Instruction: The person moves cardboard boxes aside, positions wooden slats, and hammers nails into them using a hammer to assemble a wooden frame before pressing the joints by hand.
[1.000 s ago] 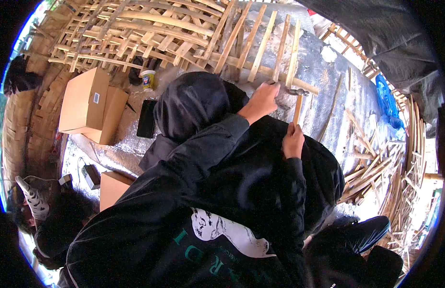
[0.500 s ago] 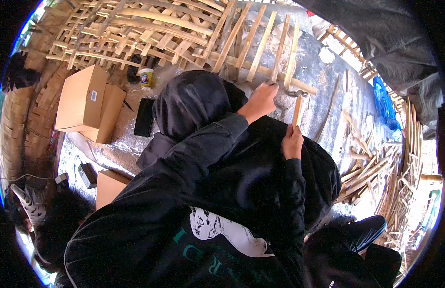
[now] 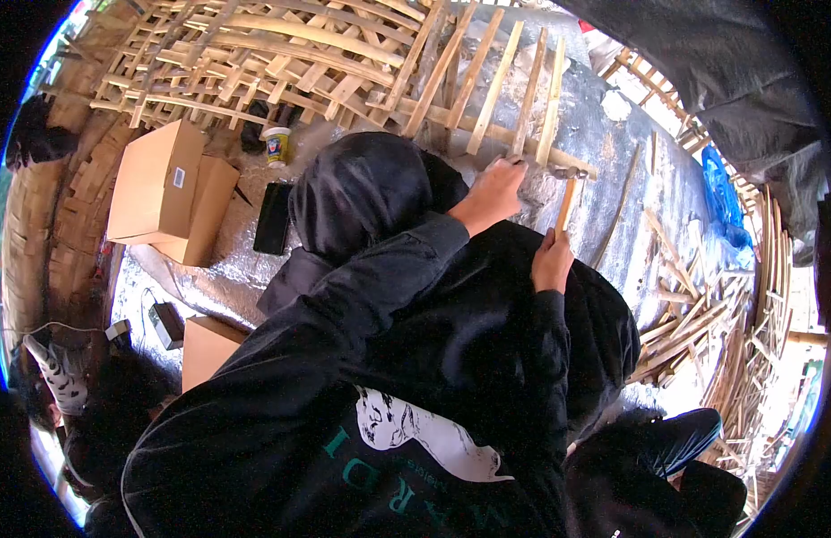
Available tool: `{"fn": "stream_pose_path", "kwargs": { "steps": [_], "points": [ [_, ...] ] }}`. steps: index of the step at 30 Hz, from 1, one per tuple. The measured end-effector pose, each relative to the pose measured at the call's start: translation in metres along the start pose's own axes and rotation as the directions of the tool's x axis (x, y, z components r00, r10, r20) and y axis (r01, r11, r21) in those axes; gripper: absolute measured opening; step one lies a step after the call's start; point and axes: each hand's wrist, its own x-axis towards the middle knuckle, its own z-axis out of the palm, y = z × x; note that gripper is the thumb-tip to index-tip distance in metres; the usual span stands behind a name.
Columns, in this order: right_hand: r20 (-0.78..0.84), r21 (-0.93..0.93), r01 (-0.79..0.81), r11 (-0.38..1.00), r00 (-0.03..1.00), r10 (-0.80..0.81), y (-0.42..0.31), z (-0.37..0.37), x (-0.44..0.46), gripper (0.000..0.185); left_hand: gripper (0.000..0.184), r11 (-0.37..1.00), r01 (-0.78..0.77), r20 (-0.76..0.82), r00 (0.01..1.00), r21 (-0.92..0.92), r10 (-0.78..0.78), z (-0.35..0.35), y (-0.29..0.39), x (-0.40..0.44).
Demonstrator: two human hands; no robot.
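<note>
Gripping the hammer [image 3: 567,208] by its handle, we close the right hand [image 3: 552,264] below the metal head, which overlaps the crosspiece [image 3: 499,133] in view. Our left hand [image 3: 493,197] curls beside the near end of a slat [image 3: 531,90]; we cannot tell whether its fingers pinch anything.

The head camera looks forward and steeply down from above the wearer's sweater [image 3: 424,430], which fills the view close to the lens, on the near side of the hammer [image 3: 566,211]. Farther from the lens, the hammer lies right of centre; the wide, dark-rimmed round view takes in slats [image 3: 497,85] beyond it, a box [image 3: 155,184] well to its left and sticks [image 3: 680,332] to its right.
</note>
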Motion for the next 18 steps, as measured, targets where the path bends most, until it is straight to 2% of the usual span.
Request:
{"fn": "stream_pose_path", "kwargs": {
  "steps": [2, 4, 7, 9, 11, 14, 18],
  "points": [
    [0.009, -0.002, -0.02, 1.0, 1.0, 0.02, -0.005, -0.006, -0.008, 0.026, 0.025, 1.0, -0.009, 0.018, 1.0, 0.0, 0.009, -0.001, 0.001, 0.0],
    [0.083, 0.011, 0.062, 0.998, 0.995, -0.063, -0.008, -0.012, -0.017, 0.025, 0.026, 0.997, 0.068, 0.099, 0.993, 0.026, -0.07, -0.002, 0.005, -0.001],
    [0.161, -0.027, -0.007, 1.0, 0.987, 0.011, -0.017, -0.016, -0.021, 0.025, 0.028, 0.998, 0.042, 0.072, 0.996, 0.035, -0.045, -0.003, 0.008, -0.001],
    [0.135, -0.034, 0.015, 0.999, 0.991, -0.011, -0.016, -0.011, -0.017, 0.025, 0.028, 1.0, 0.008, 0.04, 0.999, 0.029, -0.009, -0.002, 0.009, -0.002],
    [0.091, -0.103, -0.068, 0.992, 0.993, 0.078, -0.026, -0.011, -0.011, 0.026, 0.028, 1.0, -0.019, 0.001, 1.0, 0.025, 0.019, -0.003, 0.008, -0.004],
    [0.083, -0.191, -0.075, 0.979, 0.992, 0.092, -0.013, -0.003, -0.004, 0.027, 0.028, 0.998, -0.057, -0.046, 0.997, 0.036, 0.058, -0.01, 0.013, -0.003],
    [0.15, -0.18, -0.103, 0.978, 0.98, 0.131, -0.031, -0.02, -0.03, 0.027, 0.03, 0.998, -0.024, 0.029, 0.999, 0.055, 0.022, -0.007, 0.011, -0.002]
  ]
}}
